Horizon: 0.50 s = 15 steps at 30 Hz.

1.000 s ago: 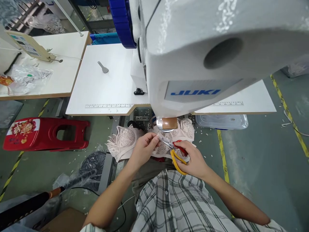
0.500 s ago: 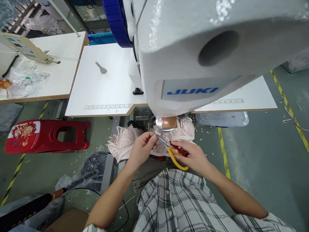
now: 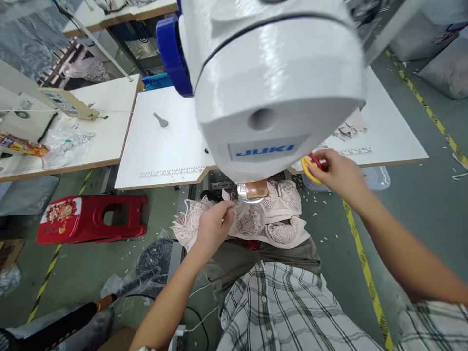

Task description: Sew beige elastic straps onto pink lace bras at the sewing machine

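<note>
My left hand is closed in a pinch over pale pink lace bras, close to the sewing machine's lower end. What its fingertips hold is too small to make out. Several lace cups are bunched across my lap beneath the machine arm. Away to the right, my right hand grips scissors by their yellow and red handles at the table's front edge. Their blades are hidden from view.
The white JUKI sewing machine hangs over the middle of the view. On the white table are a grey spoon-shaped tool and pale fabric pieces. A red stool is on the floor at left. A clear plastic container sits below the table.
My right hand has carried the scissors up and right, away from my left hand, to the table edge. My left hand stays pinched at the lace. The view has shifted.
</note>
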Tool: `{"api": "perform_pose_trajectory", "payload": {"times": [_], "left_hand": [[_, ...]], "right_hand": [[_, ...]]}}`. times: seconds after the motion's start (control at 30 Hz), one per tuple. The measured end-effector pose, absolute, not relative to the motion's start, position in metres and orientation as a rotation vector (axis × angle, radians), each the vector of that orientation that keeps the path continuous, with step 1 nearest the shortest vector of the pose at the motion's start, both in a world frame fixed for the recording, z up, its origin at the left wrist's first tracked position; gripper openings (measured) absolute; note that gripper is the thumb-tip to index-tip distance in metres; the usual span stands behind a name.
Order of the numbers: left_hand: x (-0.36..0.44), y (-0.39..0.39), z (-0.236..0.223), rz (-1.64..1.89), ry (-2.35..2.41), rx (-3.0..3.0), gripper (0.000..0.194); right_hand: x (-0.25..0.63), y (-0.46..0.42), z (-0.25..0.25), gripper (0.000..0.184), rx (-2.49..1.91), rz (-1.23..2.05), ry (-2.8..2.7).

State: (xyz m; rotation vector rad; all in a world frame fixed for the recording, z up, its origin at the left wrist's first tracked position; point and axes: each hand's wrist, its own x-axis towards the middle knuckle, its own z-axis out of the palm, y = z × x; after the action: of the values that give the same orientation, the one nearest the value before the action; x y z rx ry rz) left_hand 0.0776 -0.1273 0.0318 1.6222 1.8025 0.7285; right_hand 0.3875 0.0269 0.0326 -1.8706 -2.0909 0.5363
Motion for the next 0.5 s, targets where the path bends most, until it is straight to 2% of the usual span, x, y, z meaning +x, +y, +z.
{"api": "perform_pose_trajectory", "payload": {"times": [0.1, 0.17, 0.23, 0.33, 0.37, 0.47, 0.5], "left_hand": [[0.071, -0.12, 0.047, 0.512, 1.677, 1.704, 0.033], [0.066, -0.118, 0.054, 0.377, 1.641, 1.787, 0.034], [0.065, -0.119, 0.056, 0.236, 1.708, 1.929, 0.028], [0.079, -0.125, 0.052, 0.204, 1.81, 2.235, 0.02], [0.087, -0.127, 0.05, 0.294, 1.779, 2.341, 0.021], [0.115, -0.133, 0.05, 0.618, 1.558, 2.462, 0.027], [0.124, -0.134, 0.052, 0.676, 1.492, 2.414, 0.028]], "right_hand": [[0.383, 0.061, 0.04, 0.03, -1.717, 0.306, -2.247], [0.376, 0.051, 0.044, 0.03, -1.599, 0.288, -2.223], [0.366, 0.017, 0.045, 0.027, -1.464, 0.524, -2.164], [0.346, -0.049, 0.038, 0.02, -1.043, 1.266, -2.366], [0.339, -0.068, 0.033, 0.026, -0.934, 1.387, -2.404], [0.321, -0.101, 0.018, 0.072, -0.908, 1.447, -2.224], [0.317, -0.105, 0.014, 0.077, -0.916, 1.484, -2.076]]}}
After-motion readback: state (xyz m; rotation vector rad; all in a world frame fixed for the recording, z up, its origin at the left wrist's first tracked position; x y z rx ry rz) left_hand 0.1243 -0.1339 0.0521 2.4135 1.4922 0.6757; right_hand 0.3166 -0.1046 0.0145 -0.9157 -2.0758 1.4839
